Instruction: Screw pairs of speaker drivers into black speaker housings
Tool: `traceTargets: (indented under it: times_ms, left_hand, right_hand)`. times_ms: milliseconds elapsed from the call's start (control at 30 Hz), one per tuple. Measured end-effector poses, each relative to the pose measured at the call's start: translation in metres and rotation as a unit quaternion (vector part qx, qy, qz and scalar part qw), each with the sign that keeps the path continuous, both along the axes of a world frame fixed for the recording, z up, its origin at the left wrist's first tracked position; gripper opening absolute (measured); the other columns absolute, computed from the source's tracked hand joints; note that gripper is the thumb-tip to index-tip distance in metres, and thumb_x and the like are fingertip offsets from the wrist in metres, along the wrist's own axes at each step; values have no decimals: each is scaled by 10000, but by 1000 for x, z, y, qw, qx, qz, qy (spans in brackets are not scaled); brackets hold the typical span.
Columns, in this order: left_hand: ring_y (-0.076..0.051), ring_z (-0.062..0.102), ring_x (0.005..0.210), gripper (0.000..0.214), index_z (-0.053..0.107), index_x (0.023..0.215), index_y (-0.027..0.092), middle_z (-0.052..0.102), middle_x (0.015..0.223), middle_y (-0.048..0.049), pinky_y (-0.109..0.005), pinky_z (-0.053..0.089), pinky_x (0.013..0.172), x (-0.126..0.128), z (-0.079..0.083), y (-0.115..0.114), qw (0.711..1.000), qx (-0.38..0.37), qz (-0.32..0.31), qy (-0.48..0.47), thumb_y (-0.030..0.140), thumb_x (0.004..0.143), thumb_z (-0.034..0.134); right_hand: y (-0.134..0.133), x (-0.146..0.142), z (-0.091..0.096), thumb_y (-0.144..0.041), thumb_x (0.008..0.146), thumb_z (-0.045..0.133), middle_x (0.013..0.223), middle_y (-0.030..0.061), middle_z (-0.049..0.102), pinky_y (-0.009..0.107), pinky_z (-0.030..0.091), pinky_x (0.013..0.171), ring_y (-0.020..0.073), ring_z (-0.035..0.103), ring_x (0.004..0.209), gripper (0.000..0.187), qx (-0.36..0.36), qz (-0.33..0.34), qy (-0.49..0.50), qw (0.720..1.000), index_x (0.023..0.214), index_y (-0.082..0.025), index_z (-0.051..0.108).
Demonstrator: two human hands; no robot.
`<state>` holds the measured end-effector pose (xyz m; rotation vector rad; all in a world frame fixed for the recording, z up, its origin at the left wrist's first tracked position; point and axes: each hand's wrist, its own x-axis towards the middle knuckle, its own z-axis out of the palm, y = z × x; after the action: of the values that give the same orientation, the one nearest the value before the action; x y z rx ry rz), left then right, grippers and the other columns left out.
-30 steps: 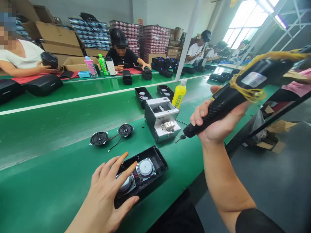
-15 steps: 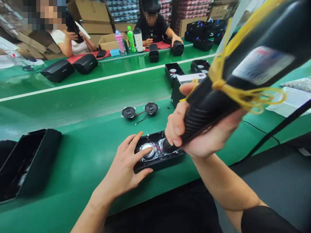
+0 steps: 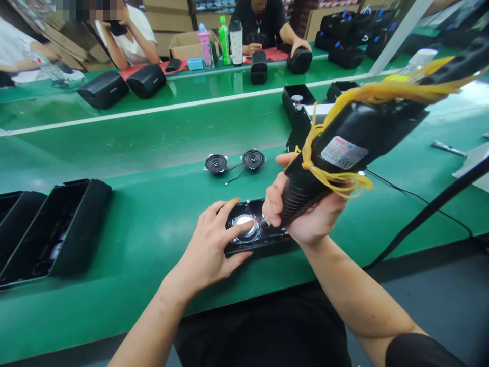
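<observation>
My left hand [image 3: 214, 239] grips the left end of a black speaker housing [image 3: 263, 247], thumb along the near wall and fingers over the far wall. One finger lies across the round silver back of a speaker driver [image 3: 241, 220] inside it. Wrapped in my right hand [image 3: 311, 216] is a black electric screwdriver [image 3: 346, 135], tied with yellow bands and bearing a white label. It slants down toward the housing's right half; my hand and the tool hide its tip and most of that side. Thin red and black wires run inside the housing.
Two wired speaker drivers [image 3: 253, 159] lie beyond the housing. Open black housings [image 3: 82, 224] stand at left, others [image 3: 301, 97] at the back right. A black cable [image 3: 431, 211] crosses the right side. Co-workers sit across the green bench [image 3: 153, 306], with bottles [image 3: 237, 43] and finished speakers [image 3: 103, 90].
The electric screwdriver looks smaller and sits lower, farther from the camera. My view has shifted, moving the bench things right and up. My left hand keeps its place on the housing.
</observation>
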<state>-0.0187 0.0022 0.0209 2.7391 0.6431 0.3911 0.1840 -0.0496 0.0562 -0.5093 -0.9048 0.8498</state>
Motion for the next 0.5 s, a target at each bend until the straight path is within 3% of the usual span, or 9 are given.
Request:
traceTargets:
  times_ms: [133, 300, 500]
  left_hand:
    - [-404, 386, 1503, 424, 726, 1349, 297, 424, 1672, -140, -655, 421, 1217, 1, 1, 0, 1000, -4, 0, -4, 381, 935, 758]
    - [-404, 384, 1503, 430, 721, 1362, 298, 424, 1673, -145, -655, 418, 1220, 0, 2, -2, 1000, -10, 2, 2, 374, 941, 758]
    - [-415, 388, 1490, 453, 717, 1374, 318, 416, 1670, -139, -670, 407, 1217, -1, 3, -1, 1000, -4, -3, 10, 397, 932, 773]
  right_hand:
    - [-1, 1, -2, -822, 924, 607, 611, -44, 609, 264, 357, 317, 136, 475, 349, 681, -23, -17, -25, 999, 1221, -210, 637]
    - [-2, 3, -5, -851, 866, 645, 608, -52, 576, 278, 374, 327, 145, 470, 353, 710, -62, -19, -38, 997, 1214, -233, 635]
    - [-5, -2, -11, -807, 902, 647, 647, -42, 584, 263, 378, 332, 134, 476, 362, 648, -39, 0, -41, 998, 1210, -238, 662]
